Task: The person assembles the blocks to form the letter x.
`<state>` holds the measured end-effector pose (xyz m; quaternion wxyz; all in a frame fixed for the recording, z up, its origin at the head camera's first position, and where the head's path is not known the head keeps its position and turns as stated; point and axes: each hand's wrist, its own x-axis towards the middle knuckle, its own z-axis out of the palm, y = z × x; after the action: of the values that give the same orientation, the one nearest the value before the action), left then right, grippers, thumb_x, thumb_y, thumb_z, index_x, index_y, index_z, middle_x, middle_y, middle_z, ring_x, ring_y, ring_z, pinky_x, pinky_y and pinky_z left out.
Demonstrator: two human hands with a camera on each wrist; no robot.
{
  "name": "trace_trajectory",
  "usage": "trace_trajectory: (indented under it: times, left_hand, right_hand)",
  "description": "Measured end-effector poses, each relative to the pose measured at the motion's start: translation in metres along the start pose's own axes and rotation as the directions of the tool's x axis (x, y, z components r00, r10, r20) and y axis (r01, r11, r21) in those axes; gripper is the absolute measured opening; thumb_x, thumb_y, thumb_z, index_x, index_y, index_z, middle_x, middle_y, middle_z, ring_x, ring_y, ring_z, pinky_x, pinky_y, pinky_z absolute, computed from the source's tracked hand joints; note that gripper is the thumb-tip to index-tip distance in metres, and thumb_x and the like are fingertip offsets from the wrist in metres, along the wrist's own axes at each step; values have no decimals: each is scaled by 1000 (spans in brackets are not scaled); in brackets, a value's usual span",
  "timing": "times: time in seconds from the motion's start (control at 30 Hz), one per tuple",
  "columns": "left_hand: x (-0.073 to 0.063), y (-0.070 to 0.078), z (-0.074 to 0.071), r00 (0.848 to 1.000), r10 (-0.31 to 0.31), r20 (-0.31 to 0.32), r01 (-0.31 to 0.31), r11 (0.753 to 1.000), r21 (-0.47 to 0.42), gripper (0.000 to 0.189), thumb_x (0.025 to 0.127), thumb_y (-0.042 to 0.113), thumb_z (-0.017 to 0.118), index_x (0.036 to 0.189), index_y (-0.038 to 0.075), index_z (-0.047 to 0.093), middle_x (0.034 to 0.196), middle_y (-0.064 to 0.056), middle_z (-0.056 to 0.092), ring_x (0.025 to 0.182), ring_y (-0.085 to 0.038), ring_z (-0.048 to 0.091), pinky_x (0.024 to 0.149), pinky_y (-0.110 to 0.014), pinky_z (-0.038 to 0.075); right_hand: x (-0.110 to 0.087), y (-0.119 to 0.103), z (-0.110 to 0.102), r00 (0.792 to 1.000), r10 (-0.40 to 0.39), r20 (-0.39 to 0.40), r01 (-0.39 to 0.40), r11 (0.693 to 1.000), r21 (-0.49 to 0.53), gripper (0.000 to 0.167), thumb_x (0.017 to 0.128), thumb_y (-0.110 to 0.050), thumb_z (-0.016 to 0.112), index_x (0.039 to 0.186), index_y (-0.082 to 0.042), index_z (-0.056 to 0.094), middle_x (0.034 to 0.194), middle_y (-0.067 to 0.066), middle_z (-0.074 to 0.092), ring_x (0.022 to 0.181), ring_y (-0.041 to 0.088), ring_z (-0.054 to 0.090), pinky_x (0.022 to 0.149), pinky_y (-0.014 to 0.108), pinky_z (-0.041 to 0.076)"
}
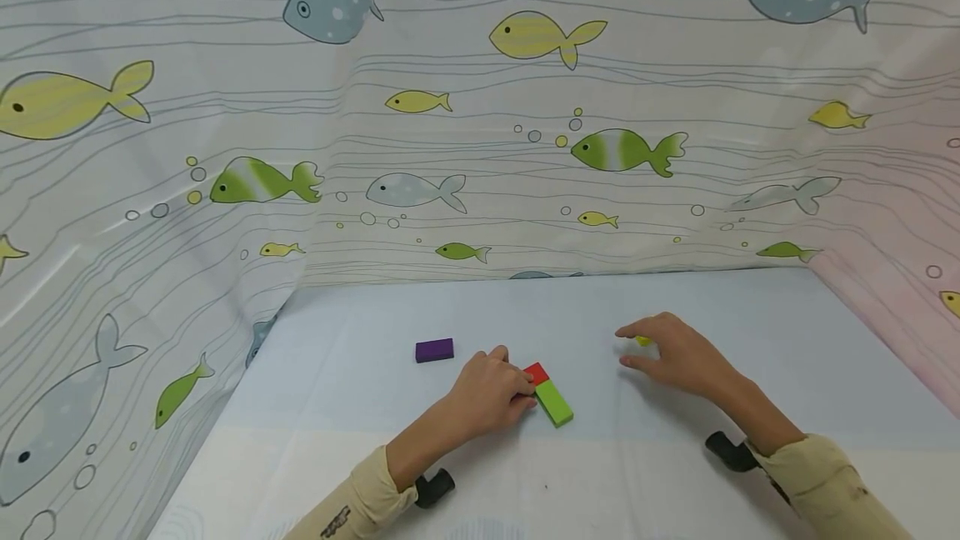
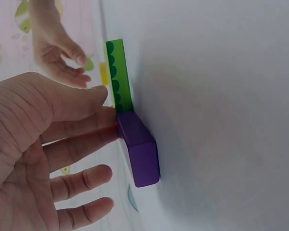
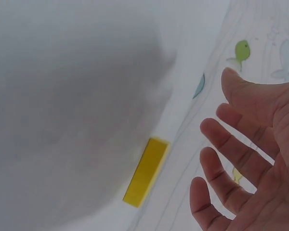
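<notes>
A: Where was the left hand?

B: The left hand (image 1: 483, 394) was down at the red block (image 1: 537, 373), its fingertips touching it — though I couldn't tell whether they were clamped on it or just resting there.

A: And the green block (image 1: 555, 404)?

B: Just right of that hand's thumb, slanting toward the person, its far end against the red block. From the left wrist, dark-green scallops showed along its side.

A: Anything else close by?

B: In that same view a purple piece (image 2: 137, 149) lay right at the fingertips, next to the green block's end. I couldn't tell whether it was the purple block (image 1: 434, 350) seen from the head, farther out on the surface (image 1: 585, 490) and left of the hand.

A: What about the right hand (image 1: 678, 357)?

B: Well apart from the left, its thumb and fingers spread. From the head, the yellow block (image 3: 146, 172) peeked out between thumb and forefinger, mostly hidden — but the right wrist view showed a gap between block and fingertips.
</notes>
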<state>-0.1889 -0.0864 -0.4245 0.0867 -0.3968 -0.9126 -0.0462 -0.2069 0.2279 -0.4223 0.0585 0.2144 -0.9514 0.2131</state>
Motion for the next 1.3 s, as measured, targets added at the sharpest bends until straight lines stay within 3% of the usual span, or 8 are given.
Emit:
trace_trajectory:
  times: [0.63,0.93,1.3]
  left_hand:
    - [1,-2,2,1000,12,-6,-12,1000,-4,16,87,29,75,102,23,80,92,12,74,71,-10,43,55,-20,29]
    - [-1,-1,0,1000,3,-20,-3,1000,-13,20,86,30,77,103,22,80,97,11,74,72,-10,45,55,-20,29]
    - [-1,-2,1,1000,-4,-17,3,1000,-29,20,86,29,77,104,21,80,96,11,74,72,-10,45,55,-20,30]
  right_hand:
    - [13,31,-12,1000,22,6,-22,999,-33,36,82,-23,81,115,-10,73,114,8,70,107,34,53,87,54,46]
    - [16,36,-12,996,77,36,-76,996,-45,36,85,-20,78,118,-10,71,119,11,67,109,35,50,87,57,45]
    - [18,42,-10,996,86,37,-83,992,-97,37,84,-16,79,119,-9,70,124,15,65,115,43,47,86,65,41]
